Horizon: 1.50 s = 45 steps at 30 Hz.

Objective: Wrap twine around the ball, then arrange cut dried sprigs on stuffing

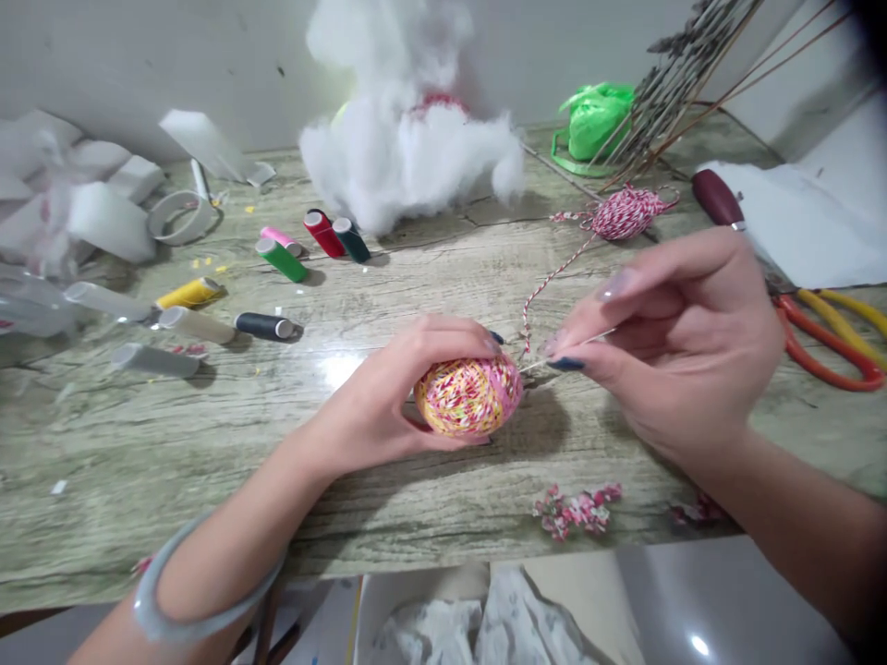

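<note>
My left hand (408,379) is wrapped round an egg-shaped ball of multicoloured yarn (467,395), yellow, red, pink and white, just above the table. Thumb and fingers of my right hand (665,342) pinch a thin needle (596,338), whose far end reaches the right side of the ball; whether the tip is inside it I cannot tell. A red-and-white twisted cord (539,288) runs from a small bundle of the same cord (627,214) down to near the needle. How the cord meets the ball is not clear.
White stuffing (416,157) is heaped at the back. Several thread spools, such as a green one (281,259) and a black one (264,326), lie left. Orange-handled scissors (818,346) lie right, dried stems (683,92) behind. Pink flowers (575,511) rest near the table's front edge.
</note>
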{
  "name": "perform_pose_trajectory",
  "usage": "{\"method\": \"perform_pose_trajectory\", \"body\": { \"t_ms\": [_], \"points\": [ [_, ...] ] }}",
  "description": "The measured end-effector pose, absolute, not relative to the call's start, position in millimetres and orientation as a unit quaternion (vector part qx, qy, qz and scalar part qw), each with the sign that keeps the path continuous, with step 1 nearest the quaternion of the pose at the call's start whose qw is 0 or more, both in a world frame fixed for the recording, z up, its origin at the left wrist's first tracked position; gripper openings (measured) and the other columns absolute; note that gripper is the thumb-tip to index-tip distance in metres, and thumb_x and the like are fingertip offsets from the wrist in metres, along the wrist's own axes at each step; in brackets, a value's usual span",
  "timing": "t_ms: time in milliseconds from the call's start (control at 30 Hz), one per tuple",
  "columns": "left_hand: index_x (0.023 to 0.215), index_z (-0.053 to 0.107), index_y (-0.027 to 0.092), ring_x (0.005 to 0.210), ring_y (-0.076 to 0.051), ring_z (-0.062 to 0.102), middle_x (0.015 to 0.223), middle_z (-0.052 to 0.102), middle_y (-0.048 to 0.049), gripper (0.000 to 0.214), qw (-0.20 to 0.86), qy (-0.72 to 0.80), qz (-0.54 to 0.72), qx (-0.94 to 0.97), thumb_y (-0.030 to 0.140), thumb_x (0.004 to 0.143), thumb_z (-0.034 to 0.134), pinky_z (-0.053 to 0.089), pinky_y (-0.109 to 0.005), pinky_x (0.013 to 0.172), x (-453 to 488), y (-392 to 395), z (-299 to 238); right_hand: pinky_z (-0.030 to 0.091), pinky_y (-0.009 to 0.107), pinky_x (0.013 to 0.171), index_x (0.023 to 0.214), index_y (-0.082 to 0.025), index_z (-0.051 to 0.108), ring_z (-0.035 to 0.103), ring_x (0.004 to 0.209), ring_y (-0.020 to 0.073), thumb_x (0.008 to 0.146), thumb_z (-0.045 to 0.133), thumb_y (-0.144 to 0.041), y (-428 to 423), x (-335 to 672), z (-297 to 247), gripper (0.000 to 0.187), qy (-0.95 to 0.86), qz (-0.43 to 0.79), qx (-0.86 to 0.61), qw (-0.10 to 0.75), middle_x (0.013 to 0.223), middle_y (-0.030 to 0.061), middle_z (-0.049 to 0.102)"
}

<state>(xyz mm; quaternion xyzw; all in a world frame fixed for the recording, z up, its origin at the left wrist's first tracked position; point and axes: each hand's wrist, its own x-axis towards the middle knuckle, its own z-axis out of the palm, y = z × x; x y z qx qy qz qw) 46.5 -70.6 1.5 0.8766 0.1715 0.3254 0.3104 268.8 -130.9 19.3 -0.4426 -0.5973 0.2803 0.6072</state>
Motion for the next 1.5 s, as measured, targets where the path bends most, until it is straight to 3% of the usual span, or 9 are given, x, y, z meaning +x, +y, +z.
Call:
{"method": "perform_pose_trajectory", "body": {
  "t_ms": [200,400,767,1367,1500],
  "points": [
    [0.123,0.054,0.030,0.106,-0.023,0.064,0.114,0.066,-0.0070,0.059,0.299,0.177,0.317,0.883,0.036,0.072,0.082,0.054,-0.042,0.093,47,-73,5,0.060,0.035,0.075,0.093,-0.031,0.054,0.070,0.086,0.0208,0.080,0.076,-0.035,-136,265,18,0.026,-0.583,0.291,-0.484,0.584,0.083,-0.0012,0.068],
    [0.123,0.055,0.030,0.105,-0.023,0.065,0.113,0.067,-0.0071,0.054,0.296,0.157,0.286,0.898,0.036,0.075,0.079,0.056,-0.040,0.091,46,-72,6,0.060,0.032,0.067,0.083,-0.029,0.054,0.069,0.069,0.0163,0.075,0.081,-0.021,-138,260,23,0.029,-0.570,0.306,-0.449,0.616,0.075,-0.0050,0.068],
    [0.122,0.054,0.025,0.107,-0.021,0.066,0.116,0.068,-0.0101,0.050,0.307,0.100,0.313,0.893,0.028,0.078,0.077,0.056,-0.033,0.089,50,-72,7,0.062,0.027,0.060,0.088,-0.026,0.061,0.069,0.067,0.0152,0.059,0.087,-0.004,-130,259,17,0.044,-0.570,0.329,-0.350,0.667,0.074,-0.0044,0.068],
    [0.122,0.053,0.020,0.110,-0.019,0.064,0.117,0.067,-0.0100,0.055,0.302,0.088,0.318,0.894,0.026,0.075,0.080,0.054,-0.030,0.091,50,-71,4,0.061,0.028,0.058,0.083,-0.029,0.061,0.069,0.065,0.0158,0.062,0.088,-0.014,-128,260,18,0.038,-0.580,0.325,-0.351,0.660,0.073,-0.0056,0.068],
    [0.123,0.053,0.022,0.110,-0.020,0.064,0.117,0.067,-0.0094,0.051,0.303,0.087,0.315,0.895,0.028,0.078,0.077,0.055,-0.032,0.090,51,-71,5,0.061,0.028,0.059,0.083,-0.026,0.061,0.070,0.066,0.0162,0.061,0.088,-0.009,-128,260,17,0.039,-0.584,0.332,-0.338,0.659,0.074,-0.0040,0.069]
  ]
}}
